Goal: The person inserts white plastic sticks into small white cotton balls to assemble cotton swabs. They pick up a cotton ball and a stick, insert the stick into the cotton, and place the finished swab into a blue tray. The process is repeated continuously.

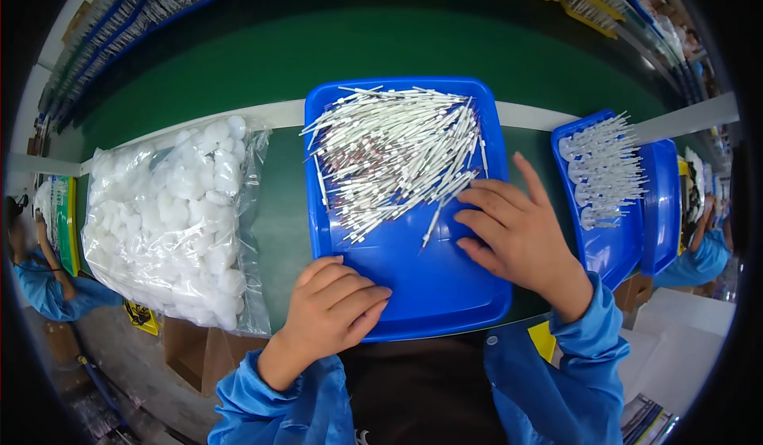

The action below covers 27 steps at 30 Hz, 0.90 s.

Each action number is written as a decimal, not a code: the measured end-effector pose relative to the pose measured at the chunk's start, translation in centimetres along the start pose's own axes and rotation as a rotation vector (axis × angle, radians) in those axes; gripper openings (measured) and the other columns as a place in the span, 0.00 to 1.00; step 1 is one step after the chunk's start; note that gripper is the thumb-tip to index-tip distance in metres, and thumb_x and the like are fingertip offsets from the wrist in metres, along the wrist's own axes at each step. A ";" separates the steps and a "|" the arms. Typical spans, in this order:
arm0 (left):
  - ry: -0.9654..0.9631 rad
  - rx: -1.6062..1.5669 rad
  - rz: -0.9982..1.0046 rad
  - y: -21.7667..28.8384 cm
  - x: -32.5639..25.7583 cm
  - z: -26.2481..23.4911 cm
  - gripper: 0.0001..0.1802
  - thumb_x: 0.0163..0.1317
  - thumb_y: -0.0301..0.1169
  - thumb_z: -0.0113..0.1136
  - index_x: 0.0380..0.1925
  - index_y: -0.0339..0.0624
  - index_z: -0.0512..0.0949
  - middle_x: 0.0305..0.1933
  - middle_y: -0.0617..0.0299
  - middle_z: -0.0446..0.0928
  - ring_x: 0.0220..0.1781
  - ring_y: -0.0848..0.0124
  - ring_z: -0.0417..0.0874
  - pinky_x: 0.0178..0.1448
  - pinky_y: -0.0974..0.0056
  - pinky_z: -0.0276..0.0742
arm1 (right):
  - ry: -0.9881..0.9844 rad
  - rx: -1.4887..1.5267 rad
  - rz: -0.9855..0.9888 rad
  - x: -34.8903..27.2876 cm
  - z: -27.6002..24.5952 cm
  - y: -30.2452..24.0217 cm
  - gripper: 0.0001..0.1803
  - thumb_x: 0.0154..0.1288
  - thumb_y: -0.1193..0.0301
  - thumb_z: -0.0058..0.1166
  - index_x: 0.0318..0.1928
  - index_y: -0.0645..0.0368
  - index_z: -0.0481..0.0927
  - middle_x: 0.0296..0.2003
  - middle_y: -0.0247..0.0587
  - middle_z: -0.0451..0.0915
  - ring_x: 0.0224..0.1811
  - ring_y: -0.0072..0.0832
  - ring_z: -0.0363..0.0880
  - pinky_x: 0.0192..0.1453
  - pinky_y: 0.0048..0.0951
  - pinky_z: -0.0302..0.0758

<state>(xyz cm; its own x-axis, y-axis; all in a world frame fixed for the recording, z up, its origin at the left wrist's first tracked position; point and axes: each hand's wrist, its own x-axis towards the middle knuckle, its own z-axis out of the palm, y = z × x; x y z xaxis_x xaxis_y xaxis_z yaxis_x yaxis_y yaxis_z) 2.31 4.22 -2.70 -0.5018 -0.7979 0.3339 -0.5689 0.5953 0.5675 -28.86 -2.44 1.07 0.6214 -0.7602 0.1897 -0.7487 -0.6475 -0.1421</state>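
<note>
A blue tray [413, 286] lies in front of me, with a heap of thin white sticks [397, 151] in its far part. Some sticks show dark reddish parts. My left hand [330, 306] is at the tray's near left side, fingers curled together and thumb close to them; whatever it may hold is hidden. Over the tray's right side, my right hand [517, 226] has its fingers apart, index finger raised, nothing visible between them. Its fingertips are close to the heap's right edge and to a single stick [431, 224] lying apart from the heap.
Left of the tray lies a clear plastic bag of white round pieces [171, 214]. At the right, a smaller blue tray [612, 246] holds rows of white stick-like parts [604, 171]. Trays of similar parts line the green table's [381, 44] far side. Co-workers in blue sleeves sit at both sides.
</note>
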 end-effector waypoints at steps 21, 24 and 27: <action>0.430 0.635 -0.350 -6.0 -2.7 -14.3 0.16 0.69 0.32 0.70 0.55 0.46 0.87 0.54 0.57 0.89 0.57 0.53 0.88 0.63 0.50 0.79 | 0.079 0.291 0.028 4.0 2.8 -1.7 0.17 0.57 0.74 0.74 0.48 0.56 0.90 0.45 0.41 0.83 0.51 0.44 0.83 0.58 0.45 0.79; 0.237 0.770 -0.545 -5.8 -5.7 -17.7 0.14 0.69 0.33 0.70 0.53 0.45 0.88 0.46 0.57 0.87 0.52 0.53 0.87 0.57 0.51 0.78 | 0.111 0.357 -0.004 3.9 3.1 -1.5 0.16 0.57 0.74 0.74 0.48 0.56 0.90 0.45 0.42 0.84 0.51 0.45 0.83 0.59 0.45 0.79; 0.118 0.793 -0.559 -4.9 -7.0 -17.7 0.10 0.69 0.33 0.71 0.47 0.45 0.88 0.40 0.58 0.84 0.46 0.55 0.86 0.53 0.51 0.76 | 0.142 0.356 -0.014 3.7 3.3 -1.2 0.15 0.58 0.73 0.74 0.47 0.56 0.90 0.45 0.42 0.85 0.52 0.46 0.84 0.60 0.44 0.79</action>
<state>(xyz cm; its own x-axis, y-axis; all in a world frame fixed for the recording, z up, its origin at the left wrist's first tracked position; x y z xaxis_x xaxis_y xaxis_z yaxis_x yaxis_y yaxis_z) 20.12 5.27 5.48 0.0171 -0.9633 0.2681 -0.9998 -0.0148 0.0103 -24.94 -4.65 -1.31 0.5741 -0.7523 0.3232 -0.5977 -0.6548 -0.4626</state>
